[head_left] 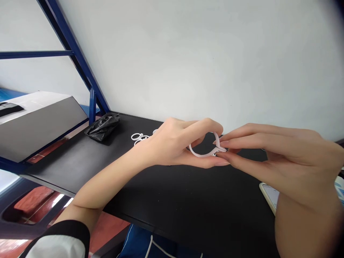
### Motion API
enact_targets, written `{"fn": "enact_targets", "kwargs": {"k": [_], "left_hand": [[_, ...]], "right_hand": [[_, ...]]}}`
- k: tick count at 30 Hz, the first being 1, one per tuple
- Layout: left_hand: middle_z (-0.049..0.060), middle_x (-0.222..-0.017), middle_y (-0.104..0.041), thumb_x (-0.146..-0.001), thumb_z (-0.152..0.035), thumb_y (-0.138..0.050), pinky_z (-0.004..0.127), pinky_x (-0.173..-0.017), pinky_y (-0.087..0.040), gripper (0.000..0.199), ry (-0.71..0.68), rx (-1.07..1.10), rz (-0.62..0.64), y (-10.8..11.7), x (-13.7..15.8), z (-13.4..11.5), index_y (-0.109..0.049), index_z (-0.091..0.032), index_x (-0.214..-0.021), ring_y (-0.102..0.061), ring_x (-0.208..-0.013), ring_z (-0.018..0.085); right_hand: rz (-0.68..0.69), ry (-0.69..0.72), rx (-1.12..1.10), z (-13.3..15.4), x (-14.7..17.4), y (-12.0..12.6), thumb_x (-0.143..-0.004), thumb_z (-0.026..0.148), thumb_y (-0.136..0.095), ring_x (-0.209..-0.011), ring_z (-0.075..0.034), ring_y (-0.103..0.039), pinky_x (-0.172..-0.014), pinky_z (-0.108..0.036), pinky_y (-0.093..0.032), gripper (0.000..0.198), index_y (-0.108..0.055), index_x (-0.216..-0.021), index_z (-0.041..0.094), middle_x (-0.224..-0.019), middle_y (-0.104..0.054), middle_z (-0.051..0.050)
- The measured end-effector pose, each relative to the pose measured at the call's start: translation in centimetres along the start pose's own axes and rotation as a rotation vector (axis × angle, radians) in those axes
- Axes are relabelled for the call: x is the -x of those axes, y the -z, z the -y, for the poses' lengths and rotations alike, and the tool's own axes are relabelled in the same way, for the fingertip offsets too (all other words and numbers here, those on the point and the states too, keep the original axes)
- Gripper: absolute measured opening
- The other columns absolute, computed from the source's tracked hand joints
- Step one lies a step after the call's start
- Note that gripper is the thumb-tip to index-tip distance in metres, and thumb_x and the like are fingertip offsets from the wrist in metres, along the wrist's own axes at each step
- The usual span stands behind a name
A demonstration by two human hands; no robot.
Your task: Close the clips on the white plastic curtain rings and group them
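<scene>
A white plastic ring (202,155) with a small tab at its joint is held up above the black tabletop (188,200). My left hand (174,143) curls around the ring's left side, its index finger arched over the top and its thumb underneath. The fingertips of my right hand (279,154) pinch the tab on the right side. Part of the ring is covered by my left fingers. Several similar white rings (137,137) lie in a loose group on the tabletop behind my left wrist, partly hidden by it.
A crumpled black plastic bag (103,127) lies at the tabletop's far left corner. By my right wrist rests a phone (269,195), partly covered. A blue metal frame (77,53) rises at the left, beside a white box (45,114). The white wall (201,64) stands behind.
</scene>
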State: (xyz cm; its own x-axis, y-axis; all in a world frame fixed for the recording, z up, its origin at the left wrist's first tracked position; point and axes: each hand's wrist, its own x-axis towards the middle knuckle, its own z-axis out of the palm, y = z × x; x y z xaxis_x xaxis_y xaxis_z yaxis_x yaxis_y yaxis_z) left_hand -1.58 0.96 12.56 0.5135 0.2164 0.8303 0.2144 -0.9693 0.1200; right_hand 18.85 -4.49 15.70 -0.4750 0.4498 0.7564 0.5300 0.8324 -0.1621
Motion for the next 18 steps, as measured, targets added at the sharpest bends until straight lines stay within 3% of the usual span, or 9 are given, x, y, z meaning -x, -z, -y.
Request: {"fn": "enact_targets", "kwargs": {"k": [18], "left_hand": [[-0.004,-0.063,-0.059,-0.075,-0.067,-0.068,0.020,-0.048,-0.036,0.054,0.063,0.023,0.100,0.50,0.02,0.12,-0.060,-0.019,-0.098,-0.050,-0.050,0.007]], "right_hand": [[0.039,-0.087,-0.078,-0.29,0.44,0.13,-0.077,0.008,-0.073,-0.070,-0.015,-0.071,-0.060,-0.028,-0.056,0.022,-0.069,-0.087,0.027,-0.083,-0.074,0.004]]}}
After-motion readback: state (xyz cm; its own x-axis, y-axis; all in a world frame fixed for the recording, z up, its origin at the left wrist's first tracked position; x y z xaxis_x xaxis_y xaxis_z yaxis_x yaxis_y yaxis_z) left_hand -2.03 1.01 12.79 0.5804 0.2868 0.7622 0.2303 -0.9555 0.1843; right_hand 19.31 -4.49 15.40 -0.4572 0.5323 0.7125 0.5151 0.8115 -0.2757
